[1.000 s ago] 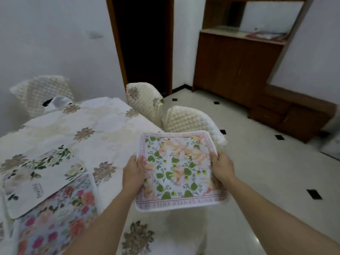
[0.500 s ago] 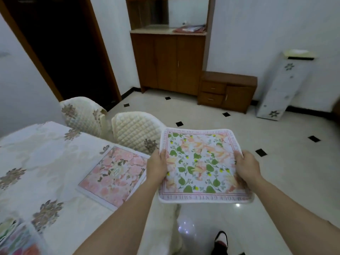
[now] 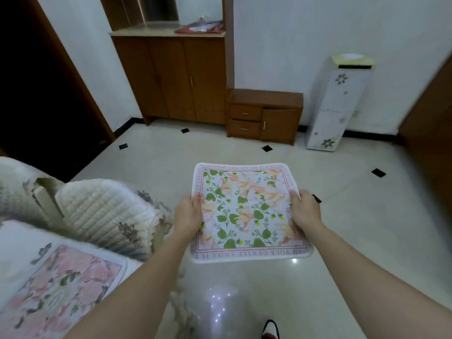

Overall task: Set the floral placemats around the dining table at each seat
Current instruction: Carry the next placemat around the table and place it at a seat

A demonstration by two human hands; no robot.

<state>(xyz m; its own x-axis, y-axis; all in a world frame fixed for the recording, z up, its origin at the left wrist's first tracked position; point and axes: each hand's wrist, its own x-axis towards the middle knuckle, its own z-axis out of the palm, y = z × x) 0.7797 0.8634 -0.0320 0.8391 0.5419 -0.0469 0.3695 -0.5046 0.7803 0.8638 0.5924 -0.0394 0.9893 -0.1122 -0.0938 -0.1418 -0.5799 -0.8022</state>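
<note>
I hold a square floral placemat with green leaves, peach blossoms and a red lettered border flat in the air over the tiled floor, to the right of the table. My left hand grips its left edge and my right hand grips its right edge. A second placemat with pink roses lies on the white-clothed dining table at the lower left corner of the view.
Two chairs with quilted cream covers stand beside the table. A brown wooden cabinet and low drawer unit line the far wall, next to a white floral water dispenser. A dark doorway opens at left.
The view has swung right, away from the table. The placemat stays in both hands and now hangs over the floor. The pink placemat and chairs have slid to the left edge.
</note>
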